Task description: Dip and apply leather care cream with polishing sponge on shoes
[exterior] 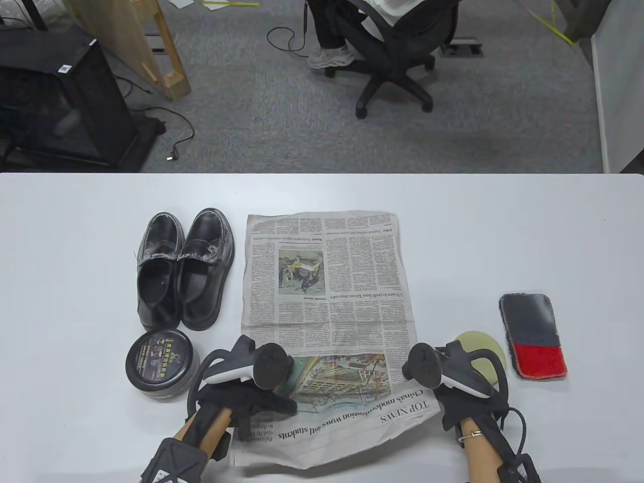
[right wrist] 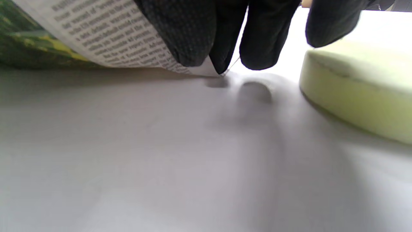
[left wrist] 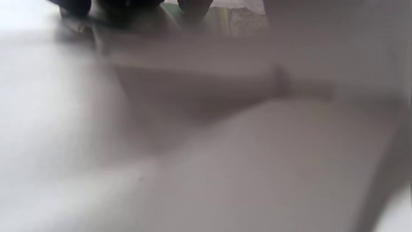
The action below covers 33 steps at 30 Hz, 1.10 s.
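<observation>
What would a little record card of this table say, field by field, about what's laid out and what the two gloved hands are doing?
Surface: white table
Centre: spread sheet of printed newspaper
Shoes: pair of black leather loafers, left of the newspaper
Cream: round black-lidded tin, lid on
Sponge: round pale-yellow foam sponge, right of the newspaper
Cloth: grey-and-red rectangular cloth pad, far right
Left hand: on the newspaper's near left corner
Right hand: pinches the newspaper's near right corner
</observation>
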Available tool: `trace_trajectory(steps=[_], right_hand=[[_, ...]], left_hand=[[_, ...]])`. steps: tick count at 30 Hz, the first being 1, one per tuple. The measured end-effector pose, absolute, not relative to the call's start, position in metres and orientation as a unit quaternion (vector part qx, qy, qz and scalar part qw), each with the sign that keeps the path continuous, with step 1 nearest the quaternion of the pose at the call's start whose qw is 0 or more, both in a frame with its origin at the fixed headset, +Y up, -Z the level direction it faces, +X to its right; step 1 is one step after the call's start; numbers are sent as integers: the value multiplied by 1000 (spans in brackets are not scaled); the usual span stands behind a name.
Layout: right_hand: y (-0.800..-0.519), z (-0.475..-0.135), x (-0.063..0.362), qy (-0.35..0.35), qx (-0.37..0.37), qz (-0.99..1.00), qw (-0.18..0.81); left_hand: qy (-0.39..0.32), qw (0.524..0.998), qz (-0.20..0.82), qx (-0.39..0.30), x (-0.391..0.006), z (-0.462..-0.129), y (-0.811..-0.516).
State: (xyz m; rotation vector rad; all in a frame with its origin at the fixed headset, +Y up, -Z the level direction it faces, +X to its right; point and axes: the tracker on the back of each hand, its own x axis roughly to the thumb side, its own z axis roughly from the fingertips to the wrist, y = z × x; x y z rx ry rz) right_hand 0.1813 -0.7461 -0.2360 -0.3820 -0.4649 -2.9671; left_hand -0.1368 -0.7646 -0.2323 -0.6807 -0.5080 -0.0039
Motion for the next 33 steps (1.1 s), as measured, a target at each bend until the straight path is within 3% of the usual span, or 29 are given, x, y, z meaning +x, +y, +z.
trace_trajectory(steps=[5,11,12,14,18,20,22,26,31,33], right_hand=[[-734,-232,186,-112,-105,-985,79],[-706,-224,214,-11,-60,-998,1],[-705,-224,217,0,-58,-998,-12],[-704,-225,219,15,-59,-997,-49],[-703,-224,212,20,-74,-995,-71],[-702,-222,207,26,-77,-995,-59],[-700,-221,206,32,-77,-995,-50],[-700,-222,209,35,-74,-995,-62],[-705,-224,214,20,-64,-995,-75],[-706,-224,215,19,-60,-996,-71]], left_hand=[[-227,921,-48,-313,-132,-236,-772],[-214,932,-44,-290,-137,-243,-764],[-202,941,-41,-269,-139,-245,-759],[-145,976,-27,-161,-150,-252,-735],[13,999,-39,0,-178,-271,-693],[83,993,-81,-8,-192,-287,-685],[133,984,-91,-73,-207,-303,-688],[158,975,-94,-125,-217,-317,-711],[193,962,-158,-112,-211,-330,-717],[199,965,-130,-115,-212,-333,-718]])
